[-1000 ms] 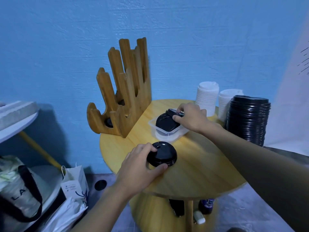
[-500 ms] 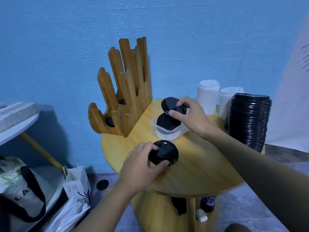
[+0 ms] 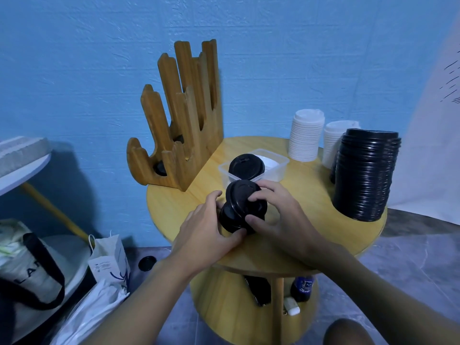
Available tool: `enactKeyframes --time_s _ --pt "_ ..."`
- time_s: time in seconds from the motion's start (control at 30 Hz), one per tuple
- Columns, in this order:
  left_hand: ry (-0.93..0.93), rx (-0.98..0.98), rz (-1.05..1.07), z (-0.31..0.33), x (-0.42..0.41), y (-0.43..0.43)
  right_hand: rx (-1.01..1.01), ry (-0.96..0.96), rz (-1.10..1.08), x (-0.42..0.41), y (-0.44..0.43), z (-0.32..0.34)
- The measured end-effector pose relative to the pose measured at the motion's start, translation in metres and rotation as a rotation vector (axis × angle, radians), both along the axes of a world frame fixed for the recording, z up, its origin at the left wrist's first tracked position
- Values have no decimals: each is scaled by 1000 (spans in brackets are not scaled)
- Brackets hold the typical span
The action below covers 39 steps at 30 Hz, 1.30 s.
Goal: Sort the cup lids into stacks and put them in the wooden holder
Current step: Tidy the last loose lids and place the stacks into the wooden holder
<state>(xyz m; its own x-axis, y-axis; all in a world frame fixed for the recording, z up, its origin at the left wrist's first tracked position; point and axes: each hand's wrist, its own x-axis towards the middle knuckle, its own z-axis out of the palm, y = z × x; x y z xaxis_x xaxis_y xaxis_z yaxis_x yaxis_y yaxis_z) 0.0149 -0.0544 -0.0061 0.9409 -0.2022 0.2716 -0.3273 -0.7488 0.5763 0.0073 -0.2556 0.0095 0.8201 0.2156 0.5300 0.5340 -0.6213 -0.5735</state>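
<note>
table (image 3: 174, 210): wooden holder (image 3: 184, 125) at its far-left edge | clear tub (image 3: 278, 168) mid-table: one black lid (image 3: 246, 166) inside | left hand (image 3: 206, 232) curls round short black lid stack (image 3: 231, 220) just before the tub | right hand (image 3: 281, 220) pinches top lid (image 3: 242, 197), tilted on that stack

Dim, bluish light; soft shadows fall left; wide-angle edges bend.
</note>
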Motion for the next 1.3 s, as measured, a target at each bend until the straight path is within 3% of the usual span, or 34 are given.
enactKeyframes --time_s 0.17,0.5,0.57,0.7,1.03,1.3 --pt "7 18 -2 -1 0 0 -177 47 -53 2 3 -3" --pt "-99 71 -40 3 -5 -3 -276 130 -35 4 5 -1" --pt "-100 60 -26 2 -4 -3 -216 86 -24 4 4 0" --pt "-77 41 -14 2 -4 -3 101 -33 -108 23 5 23" --pt "-41 73 10 4 -5 -3 -175 320 -90 106 7 61" --pt "-53 94 -5 6 -5 -4 -171 351 -144 122 6 60"
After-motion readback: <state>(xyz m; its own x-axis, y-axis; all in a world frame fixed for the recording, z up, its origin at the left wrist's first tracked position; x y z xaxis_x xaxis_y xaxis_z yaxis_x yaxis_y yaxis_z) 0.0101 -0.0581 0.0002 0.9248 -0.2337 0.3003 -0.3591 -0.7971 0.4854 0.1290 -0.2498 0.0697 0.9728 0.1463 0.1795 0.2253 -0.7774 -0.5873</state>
